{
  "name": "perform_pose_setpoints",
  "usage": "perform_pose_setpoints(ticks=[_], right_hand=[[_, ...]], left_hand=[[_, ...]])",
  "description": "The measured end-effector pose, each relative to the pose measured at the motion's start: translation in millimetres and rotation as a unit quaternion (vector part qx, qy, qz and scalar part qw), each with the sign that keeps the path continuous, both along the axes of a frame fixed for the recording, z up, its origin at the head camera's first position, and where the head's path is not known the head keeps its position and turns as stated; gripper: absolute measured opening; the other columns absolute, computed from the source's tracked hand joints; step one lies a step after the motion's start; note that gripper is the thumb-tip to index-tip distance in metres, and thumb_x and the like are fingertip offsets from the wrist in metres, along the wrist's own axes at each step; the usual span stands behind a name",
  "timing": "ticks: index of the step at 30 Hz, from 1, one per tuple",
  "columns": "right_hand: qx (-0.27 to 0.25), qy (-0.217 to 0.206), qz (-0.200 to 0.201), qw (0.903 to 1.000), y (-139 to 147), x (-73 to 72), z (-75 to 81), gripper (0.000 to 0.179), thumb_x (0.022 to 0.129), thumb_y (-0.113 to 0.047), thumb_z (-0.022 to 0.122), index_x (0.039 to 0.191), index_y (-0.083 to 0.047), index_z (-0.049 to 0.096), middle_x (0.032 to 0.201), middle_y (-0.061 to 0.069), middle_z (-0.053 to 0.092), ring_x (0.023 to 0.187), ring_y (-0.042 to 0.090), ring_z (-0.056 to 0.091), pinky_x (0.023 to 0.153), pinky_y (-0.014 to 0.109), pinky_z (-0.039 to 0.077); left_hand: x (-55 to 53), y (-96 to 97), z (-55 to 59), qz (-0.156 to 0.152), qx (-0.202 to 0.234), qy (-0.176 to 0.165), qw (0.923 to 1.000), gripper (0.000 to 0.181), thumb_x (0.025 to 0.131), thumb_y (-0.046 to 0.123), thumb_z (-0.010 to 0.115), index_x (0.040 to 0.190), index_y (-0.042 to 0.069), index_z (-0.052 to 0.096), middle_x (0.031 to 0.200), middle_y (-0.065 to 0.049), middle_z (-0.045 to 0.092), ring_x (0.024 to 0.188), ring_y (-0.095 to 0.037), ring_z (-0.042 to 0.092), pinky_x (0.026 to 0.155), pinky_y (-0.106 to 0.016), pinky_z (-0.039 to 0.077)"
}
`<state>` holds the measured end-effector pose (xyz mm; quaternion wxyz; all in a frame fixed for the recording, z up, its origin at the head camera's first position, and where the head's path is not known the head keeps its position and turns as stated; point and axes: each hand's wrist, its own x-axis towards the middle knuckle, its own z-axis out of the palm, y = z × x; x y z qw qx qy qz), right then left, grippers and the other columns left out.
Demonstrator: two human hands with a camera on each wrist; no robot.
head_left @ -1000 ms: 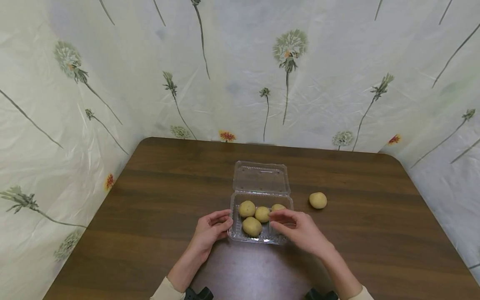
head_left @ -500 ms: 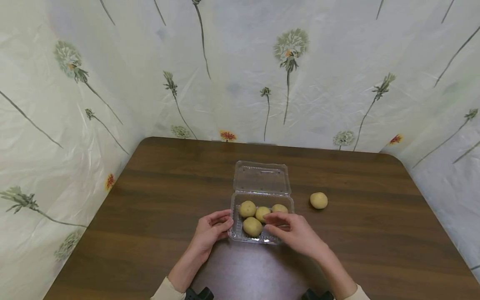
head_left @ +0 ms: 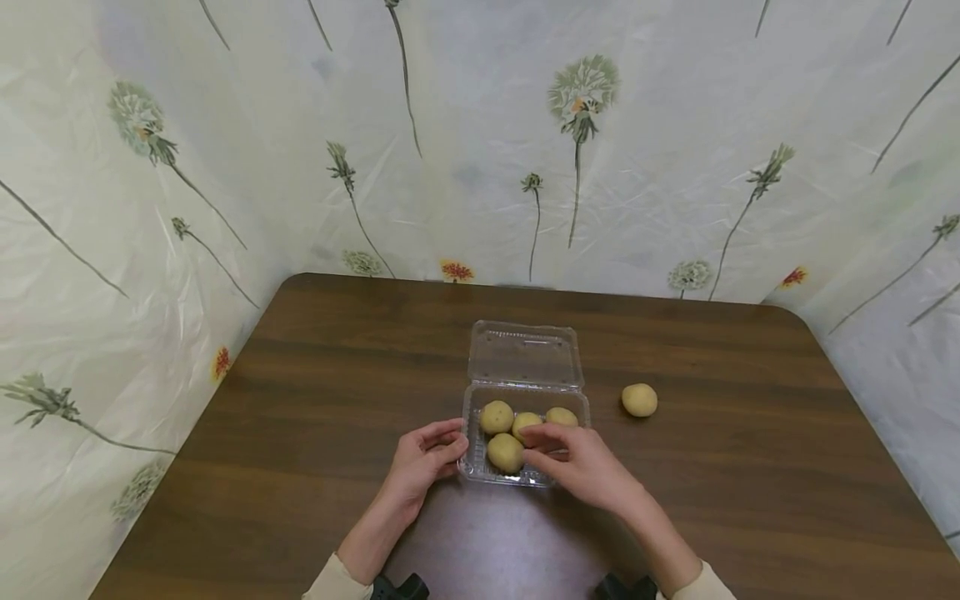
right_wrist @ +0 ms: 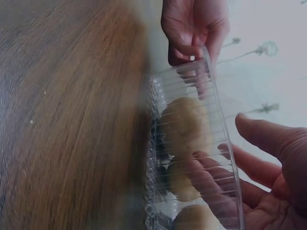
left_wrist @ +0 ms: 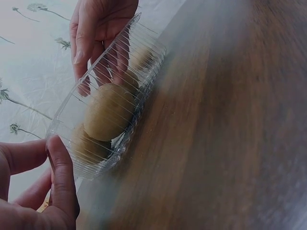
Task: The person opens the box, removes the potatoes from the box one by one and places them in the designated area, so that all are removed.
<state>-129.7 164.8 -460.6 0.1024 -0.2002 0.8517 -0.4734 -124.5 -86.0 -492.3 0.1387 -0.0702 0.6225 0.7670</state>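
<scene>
Handling potatoes (head_left: 506, 453) in a thin clear box

Head: left hand (head_left: 420, 467) pinches the box (head_left: 483, 479) at its left rim; right hand (head_left: 573, 462) relaxed over the inside, contact unclear. Four smooth, roundish potatoes inside; fifth potato (head_left: 640, 401) on the wood-grain worktop (head_left: 360, 358), right of the box. Lid (head_left: 525, 354) open.

Left wrist: ribbed plastic looks flimsy; too hard a pinch could buckle it.

Right wrist: potatoes close together; a careless nudge could set one rolling.
</scene>
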Motion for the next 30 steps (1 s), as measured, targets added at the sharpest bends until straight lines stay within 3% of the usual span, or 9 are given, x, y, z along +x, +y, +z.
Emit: perform_pose_setpoints(ticks=[13,20,24,30], right_hand=[[-0.001,0.004,-0.008,1.0,-8,-1.0,-2.5,0.031,0.093,-0.019,0.069,0.117,0.001,0.067,0.11,0.009,0.068,0.094,0.019,0.067,0.082,0.027,0.054],[0.013,0.043,-0.019,0.9988,-17,0.6,-7.6,0.026,0.091,-0.017,0.072,0.109,0.001,0.07,0.097,0.004,0.071,0.087,0.017,0.067,0.077,0.026,0.055],[0.035,0.061,-0.044,0.9966,-22,1.7,-9.5,0.022,0.089,-0.019,0.074,0.104,-0.003,0.073,0.091,0.0,0.071,0.083,0.013,0.068,0.074,0.027,0.055],[0.062,0.052,-0.099,0.9918,-28,0.9,-7.3,0.015,0.087,-0.026,0.076,0.095,-0.013,0.074,0.087,-0.007,0.071,0.079,0.008,0.067,0.072,0.027,0.054]], left_hand=[[-0.1,0.3,1.3,0.002,0.003,-0.003,1.0,0.043,0.089,0.01,0.072,0.127,-0.005,0.06,0.099,-0.006,0.062,0.08,-0.011,0.06,0.068,-0.026,0.054],[0.7,0.8,-0.1,0.002,-0.006,-0.005,1.0,0.04,0.089,0.01,0.073,0.125,-0.005,0.062,0.099,-0.007,0.062,0.08,-0.012,0.06,0.068,-0.026,0.053],[0.4,1.4,-0.6,0.004,0.003,-0.005,1.0,0.041,0.089,0.009,0.073,0.125,-0.006,0.061,0.098,-0.006,0.062,0.079,-0.01,0.059,0.067,-0.025,0.053],[-0.9,2.0,-0.5,0.005,0.009,-0.002,0.9999,0.041,0.089,0.008,0.072,0.126,-0.007,0.06,0.097,-0.005,0.061,0.077,-0.009,0.059,0.065,-0.024,0.053]])
